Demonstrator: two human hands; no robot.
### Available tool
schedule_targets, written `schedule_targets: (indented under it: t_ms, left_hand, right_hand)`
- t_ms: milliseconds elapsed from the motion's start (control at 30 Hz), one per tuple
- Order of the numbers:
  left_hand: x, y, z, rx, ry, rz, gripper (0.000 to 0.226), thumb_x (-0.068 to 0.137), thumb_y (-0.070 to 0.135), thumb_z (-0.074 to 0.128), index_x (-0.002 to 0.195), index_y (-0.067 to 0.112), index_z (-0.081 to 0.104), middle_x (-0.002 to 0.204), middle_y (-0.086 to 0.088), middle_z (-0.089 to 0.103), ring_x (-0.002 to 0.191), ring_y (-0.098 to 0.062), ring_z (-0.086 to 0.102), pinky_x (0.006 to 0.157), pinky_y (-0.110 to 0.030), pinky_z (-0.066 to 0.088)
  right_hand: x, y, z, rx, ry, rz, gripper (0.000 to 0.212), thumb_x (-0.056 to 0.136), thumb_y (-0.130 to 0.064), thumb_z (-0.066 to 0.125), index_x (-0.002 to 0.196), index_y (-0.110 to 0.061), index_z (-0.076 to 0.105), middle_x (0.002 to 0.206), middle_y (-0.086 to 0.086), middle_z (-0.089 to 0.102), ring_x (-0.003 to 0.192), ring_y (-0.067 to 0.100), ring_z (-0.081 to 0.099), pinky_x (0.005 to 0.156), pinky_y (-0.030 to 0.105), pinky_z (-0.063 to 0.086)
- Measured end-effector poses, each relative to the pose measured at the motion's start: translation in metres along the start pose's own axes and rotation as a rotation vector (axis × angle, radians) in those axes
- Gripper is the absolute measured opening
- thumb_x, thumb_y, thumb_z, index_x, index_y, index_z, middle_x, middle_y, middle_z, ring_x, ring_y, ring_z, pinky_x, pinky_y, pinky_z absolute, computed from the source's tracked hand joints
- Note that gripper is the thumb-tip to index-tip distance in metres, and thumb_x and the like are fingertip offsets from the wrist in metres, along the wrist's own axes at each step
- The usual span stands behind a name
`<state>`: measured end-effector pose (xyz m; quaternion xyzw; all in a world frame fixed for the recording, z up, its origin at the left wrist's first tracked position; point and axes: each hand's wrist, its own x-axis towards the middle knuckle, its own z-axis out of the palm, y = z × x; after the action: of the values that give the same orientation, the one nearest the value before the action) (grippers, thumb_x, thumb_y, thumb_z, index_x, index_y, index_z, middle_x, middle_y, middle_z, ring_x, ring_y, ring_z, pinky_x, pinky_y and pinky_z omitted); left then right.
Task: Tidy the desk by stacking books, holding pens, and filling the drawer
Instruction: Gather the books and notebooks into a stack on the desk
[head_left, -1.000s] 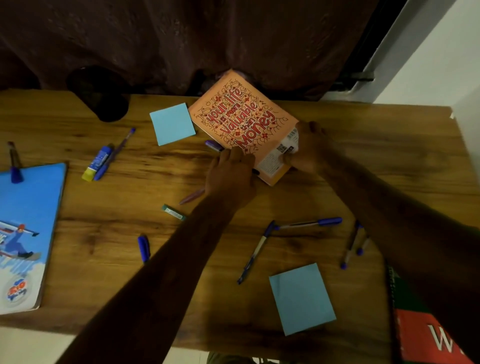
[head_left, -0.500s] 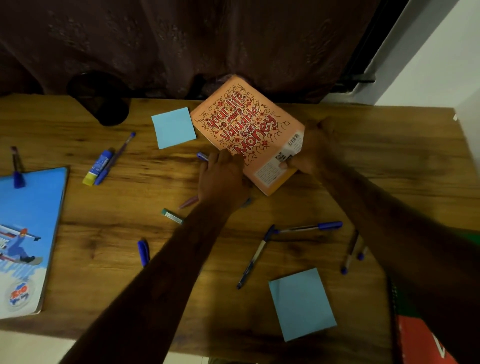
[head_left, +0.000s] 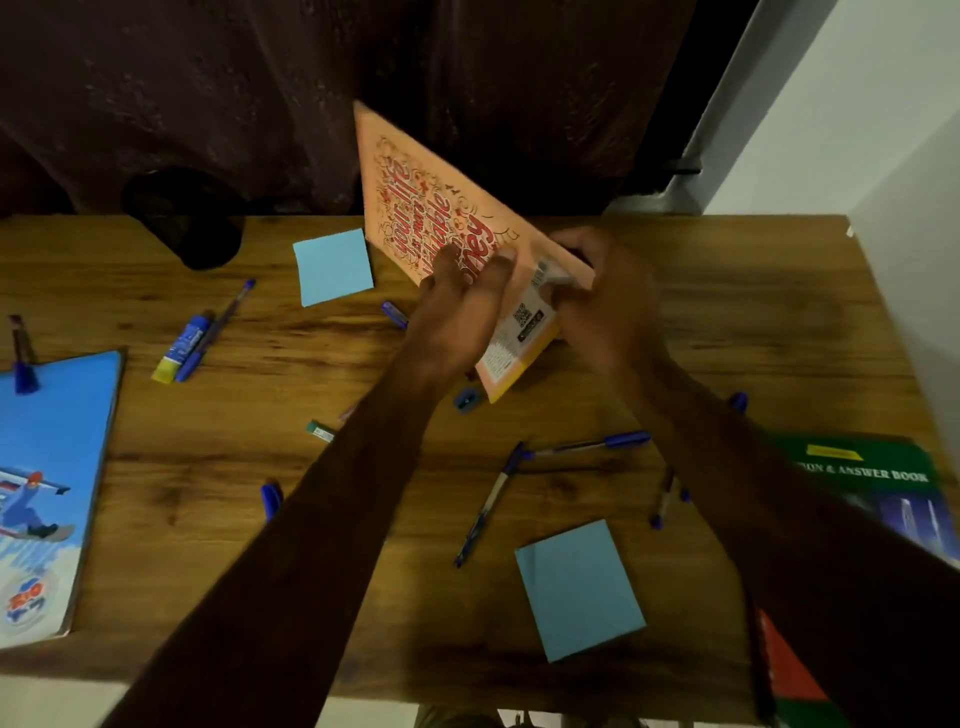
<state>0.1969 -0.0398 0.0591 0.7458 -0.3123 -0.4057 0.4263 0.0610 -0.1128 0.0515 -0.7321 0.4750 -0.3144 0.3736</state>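
Note:
An orange book (head_left: 415, 197) with red lettering is tilted up off the wooden desk (head_left: 727, 312), its far corner raised against the dark curtain. My left hand (head_left: 457, 306) grips its near left edge, fingers over the cover. My right hand (head_left: 602, 296) holds the right edge by the barcode. Several blue pens lie loose: a blue pen (head_left: 587, 446) and a second pen (head_left: 485, 512) in front of me, a third pen (head_left: 213, 332) beside a glue stick (head_left: 182, 345) at left. A blue book (head_left: 47, 493) lies at the left edge, a green answer book (head_left: 878, 478) at right.
Two light blue sticky pads lie on the desk, a far pad (head_left: 332, 266) and a near pad (head_left: 579, 590). A blue sharpener (head_left: 466, 399) sits just below the orange book. A small eraser (head_left: 319, 431) and a pen cap (head_left: 270, 499) lie left of my arm. A dark round object (head_left: 192, 218) stands at the back left.
The orange book lay flat on the desk; both hands have lifted it and tipped it upright, uncovering a blue sharpener beneath. The camera has moved closer.

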Motion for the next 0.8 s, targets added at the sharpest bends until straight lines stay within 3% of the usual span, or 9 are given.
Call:
schedule_targets:
  t_ms: [100, 200, 267, 367, 433, 533, 633, 700, 800]
  left_hand:
    - [-0.011, 0.015, -0.001, -0.19, -0.054, -0.041, 0.079, 0.077, 0.081, 0.049, 0.144, 0.044, 0.03, 0.139, -0.001, 0.055, 0.119, -0.028, 0.058, 0.09, -0.052, 0.052]
    - [-0.022, 0.034, -0.001, -0.417, -0.047, -0.079, 0.069, 0.085, 0.068, 0.054, 0.139, 0.026, 0.044, 0.119, -0.004, 0.066, 0.101, -0.027, 0.068, 0.076, -0.046, 0.057]
    - [-0.03, 0.039, -0.002, -0.534, -0.028, -0.055, 0.061, 0.085, 0.049, 0.063, 0.134, 0.014, 0.052, 0.11, -0.008, 0.067, 0.086, -0.027, 0.071, 0.064, -0.042, 0.059]
    - [-0.035, 0.031, -0.004, -0.667, -0.045, 0.077, 0.032, 0.084, 0.005, 0.054, 0.114, -0.004, 0.063, 0.094, -0.018, 0.067, 0.081, -0.034, 0.066, 0.074, -0.043, 0.055]
    - [-0.043, 0.024, -0.008, -0.792, -0.195, 0.079, 0.028, 0.092, -0.001, 0.046, 0.115, -0.005, 0.062, 0.098, -0.021, 0.066, 0.085, -0.035, 0.062, 0.076, -0.04, 0.05]
    - [-0.054, 0.013, -0.013, -0.915, -0.359, 0.028, 0.032, 0.098, 0.001, 0.039, 0.113, 0.0, 0.067, 0.105, -0.023, 0.067, 0.089, -0.034, 0.066, 0.077, -0.038, 0.055]
    - [-0.067, 0.007, -0.013, -0.851, -0.267, 0.035, 0.032, 0.094, -0.005, 0.043, 0.099, 0.007, 0.071, 0.09, -0.015, 0.074, 0.081, -0.03, 0.073, 0.075, -0.039, 0.06]
    - [-0.073, 0.006, -0.01, -0.815, -0.245, 0.022, 0.03, 0.094, -0.006, 0.045, 0.095, 0.009, 0.072, 0.088, -0.015, 0.075, 0.08, -0.03, 0.073, 0.075, -0.04, 0.06]
    - [-0.081, 0.012, -0.006, -0.655, -0.211, 0.059, 0.024, 0.091, -0.005, 0.055, 0.111, 0.005, 0.065, 0.103, -0.019, 0.073, 0.096, -0.035, 0.071, 0.088, -0.046, 0.057]
  right_hand:
    - [-0.021, -0.014, -0.007, 0.027, 0.028, -0.067, 0.031, 0.091, -0.015, 0.065, 0.119, -0.028, 0.061, 0.108, -0.013, 0.068, 0.093, 0.007, 0.069, 0.068, 0.037, 0.062]
    - [-0.049, -0.021, -0.011, -0.031, 0.045, -0.252, 0.032, 0.092, -0.019, 0.057, 0.122, -0.029, 0.062, 0.111, -0.012, 0.068, 0.097, 0.01, 0.067, 0.072, 0.041, 0.059]
    - [-0.07, -0.025, -0.013, -0.138, 0.012, -0.39, 0.041, 0.089, -0.02, 0.056, 0.128, -0.031, 0.061, 0.123, -0.011, 0.065, 0.106, 0.011, 0.064, 0.075, 0.038, 0.057]
    - [-0.085, -0.023, -0.02, -0.281, -0.073, -0.539, 0.056, 0.08, -0.019, 0.069, 0.134, -0.028, 0.059, 0.14, -0.009, 0.055, 0.125, 0.014, 0.055, 0.088, 0.035, 0.053]
    - [-0.092, -0.016, -0.027, -0.215, -0.195, -0.568, 0.056, 0.078, -0.026, 0.075, 0.132, -0.024, 0.062, 0.144, -0.006, 0.052, 0.133, 0.015, 0.048, 0.098, 0.04, 0.048]
    - [-0.102, -0.004, -0.043, -0.081, -0.148, -0.491, 0.049, 0.08, -0.024, 0.075, 0.128, -0.019, 0.065, 0.142, -0.004, 0.052, 0.135, 0.012, 0.044, 0.105, 0.039, 0.043]
    - [-0.1, 0.002, -0.061, -0.092, 0.062, -0.404, 0.043, 0.085, -0.023, 0.069, 0.127, -0.019, 0.064, 0.141, -0.003, 0.052, 0.132, 0.011, 0.047, 0.104, 0.036, 0.045]
    - [-0.096, 0.004, -0.07, -0.16, 0.119, -0.334, 0.045, 0.09, -0.028, 0.067, 0.133, -0.022, 0.059, 0.141, -0.006, 0.049, 0.125, 0.004, 0.046, 0.1, 0.026, 0.046]
    - [-0.096, -0.001, -0.074, -0.061, 0.103, -0.187, 0.05, 0.094, -0.035, 0.065, 0.141, -0.027, 0.048, 0.134, -0.019, 0.044, 0.117, 0.003, 0.052, 0.092, 0.022, 0.049]
